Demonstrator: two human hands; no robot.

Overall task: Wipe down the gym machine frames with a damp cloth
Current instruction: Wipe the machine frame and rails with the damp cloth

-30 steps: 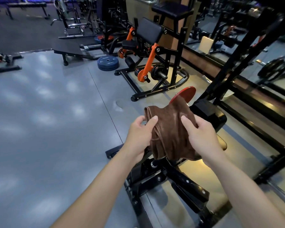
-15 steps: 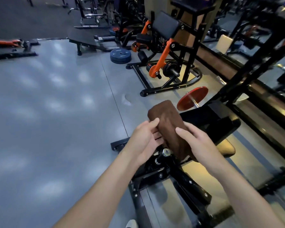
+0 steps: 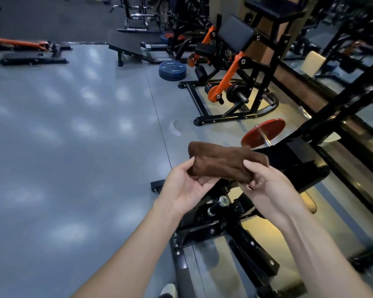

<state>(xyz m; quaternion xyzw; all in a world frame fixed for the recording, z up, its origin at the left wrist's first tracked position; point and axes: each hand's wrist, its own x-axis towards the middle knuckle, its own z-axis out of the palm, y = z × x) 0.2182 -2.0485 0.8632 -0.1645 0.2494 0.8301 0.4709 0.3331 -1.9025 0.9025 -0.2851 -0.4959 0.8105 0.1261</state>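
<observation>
We hold a folded brown cloth (image 3: 222,161) between both hands above a black machine frame (image 3: 241,239).

Our left hand (image 3: 184,187) pinches the cloth's left end between thumb and curled fingers; our right hand (image 3: 267,186) grips the right end, its fingertips hidden under the fabric. Just beyond the right hand sits a red weight plate (image 3: 265,131), partly cut off by the cloth. Farther ahead stand blue plates (image 3: 172,70) and an orange-armed machine (image 3: 228,76); the dim background blurs together.

It was a gym. Black and orange workout machines (image 3: 230,82) stood on a gray floor (image 3: 73,147), with round blue weight plates (image 3: 171,70) lying nearby.
</observation>
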